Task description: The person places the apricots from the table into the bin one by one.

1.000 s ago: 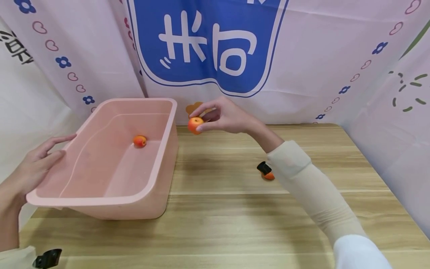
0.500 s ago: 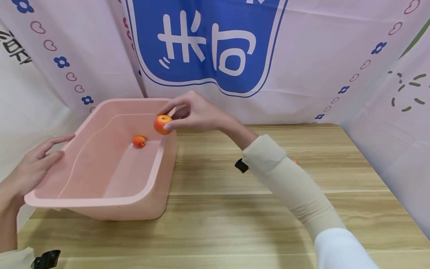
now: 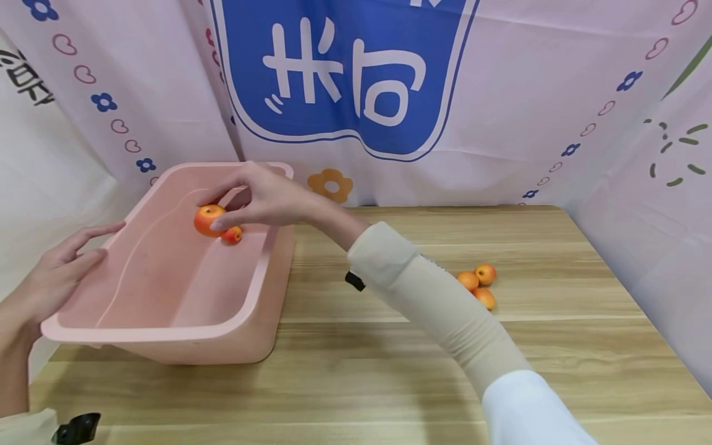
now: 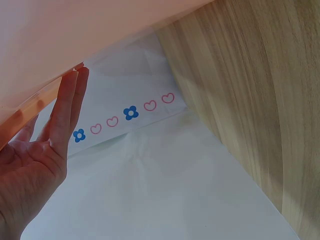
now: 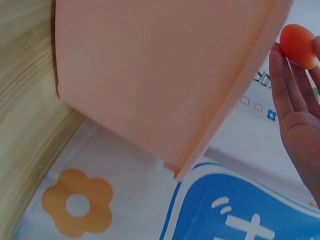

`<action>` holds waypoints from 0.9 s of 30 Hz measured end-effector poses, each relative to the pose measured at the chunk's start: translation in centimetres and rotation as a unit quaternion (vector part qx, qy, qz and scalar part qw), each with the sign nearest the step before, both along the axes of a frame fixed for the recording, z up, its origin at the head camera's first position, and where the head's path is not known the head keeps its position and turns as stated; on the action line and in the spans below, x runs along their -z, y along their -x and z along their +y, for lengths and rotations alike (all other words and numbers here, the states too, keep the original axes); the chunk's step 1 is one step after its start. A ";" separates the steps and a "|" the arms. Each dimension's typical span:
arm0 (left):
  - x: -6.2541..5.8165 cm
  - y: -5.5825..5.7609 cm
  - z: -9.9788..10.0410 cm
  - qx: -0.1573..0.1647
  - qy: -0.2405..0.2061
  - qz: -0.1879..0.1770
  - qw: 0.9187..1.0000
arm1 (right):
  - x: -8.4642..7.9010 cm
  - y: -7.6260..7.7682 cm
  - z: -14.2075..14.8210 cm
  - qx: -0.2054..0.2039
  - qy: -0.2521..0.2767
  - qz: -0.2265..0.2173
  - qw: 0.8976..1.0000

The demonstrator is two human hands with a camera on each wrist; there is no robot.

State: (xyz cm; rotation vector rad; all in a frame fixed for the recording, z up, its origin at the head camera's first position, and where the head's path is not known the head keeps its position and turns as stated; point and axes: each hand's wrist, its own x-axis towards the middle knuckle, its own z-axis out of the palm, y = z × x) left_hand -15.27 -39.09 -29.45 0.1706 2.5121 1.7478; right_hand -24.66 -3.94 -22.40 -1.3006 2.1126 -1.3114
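Over the inside of the pink plastic tub (image 3: pixel 261 278), my right hand (image 3: pixel 267 196) pinches a small orange-red apple (image 3: pixel 208 219) between thumb and fingertips. The same apple (image 5: pixel 298 45) appears at the upper right of the right wrist view, beyond the tub's rim. A second small red-orange apple (image 3: pixel 232 235) lies on the tub floor, partly hidden by the held one. My left hand (image 3: pixel 58 272) holds the tub's left rim; in the left wrist view the fingers of this left hand (image 4: pixel 40 160) lie along its outer side.
Several small orange apples (image 3: pixel 486 274) lie together on the wooden table (image 3: pixel 389 346), right of my right forearm, which may hide more. A printed cloth (image 3: pixel 512 111) hangs behind the table, close to the tub's back. White cloth also hangs along both sides.
My right hand has moved left with the apple, from beside the tub, across its right rim, to above its inside. The apples on the table have come into sight. The left hand stays put.
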 end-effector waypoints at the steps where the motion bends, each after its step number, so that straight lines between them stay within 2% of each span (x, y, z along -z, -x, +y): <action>1: 0.0 0.0 0.0 0.002 -0.003 0.000 1.000 | 0.1 0.0 -0.4 -0.007 0.001 -0.007 1.000; 3: 0.0 -0.1 0.0 0.005 -0.018 0.002 1.000 | 0.2 0.0 -1.2 -0.015 -0.001 -0.016 1.000; 8: -0.1 -0.3 0.1 0.011 -0.063 -0.006 0.998 | 0.7 0.3 -3.1 -0.023 -0.030 -0.004 0.999; 17: -0.3 -0.1 0.2 -0.003 -0.001 -0.010 1.000 | 1.5 0.8 -5.8 -0.009 -0.071 0.026 0.997; 25: -0.3 -0.2 0.5 -0.006 0.001 -0.004 1.000 | 2.0 0.9 -7.4 0.006 -0.106 0.028 0.994; 27: -0.3 -0.2 0.5 -0.007 0.014 0.000 1.000 | 2.1 0.8 -7.7 0.008 -0.113 0.032 0.993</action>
